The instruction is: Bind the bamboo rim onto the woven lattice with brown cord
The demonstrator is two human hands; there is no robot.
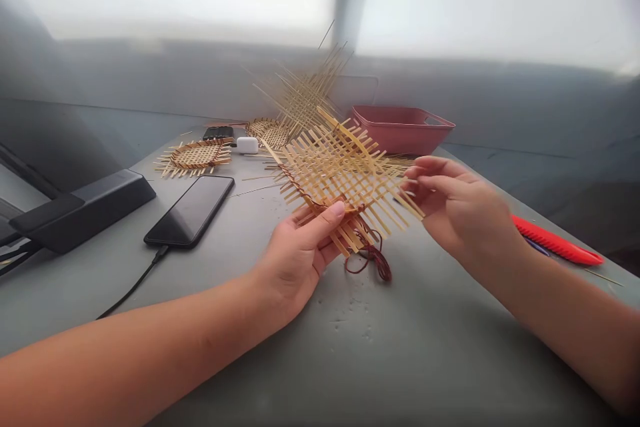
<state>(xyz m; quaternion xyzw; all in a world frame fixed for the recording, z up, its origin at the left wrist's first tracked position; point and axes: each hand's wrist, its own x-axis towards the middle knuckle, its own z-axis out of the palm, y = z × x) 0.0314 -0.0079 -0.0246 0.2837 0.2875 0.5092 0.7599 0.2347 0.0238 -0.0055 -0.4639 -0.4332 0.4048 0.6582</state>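
My left hand (295,257) grips the near edge of a woven bamboo piece (333,163), thumb on top and fingers underneath. Loose strip ends stick out all round the open lattice, and a thin bent strip with dark lacing runs along part of its border. From the near edge a bundle of dark red-brown cord (383,263) hangs down to the table. At the piece's right side my right hand (463,207) is closed, its fingertips drawn together beside the strip ends. Whatever those fingers pinch, if anything, is hidden.
On the grey table (300,360) lie a phone (193,210) on a cable, a black power strip (85,207), a white earbud case (247,145) and a red-handled tool (560,240). Behind are a laced woven round (197,155), unfinished lattice (310,97) and a pink basket (403,127).
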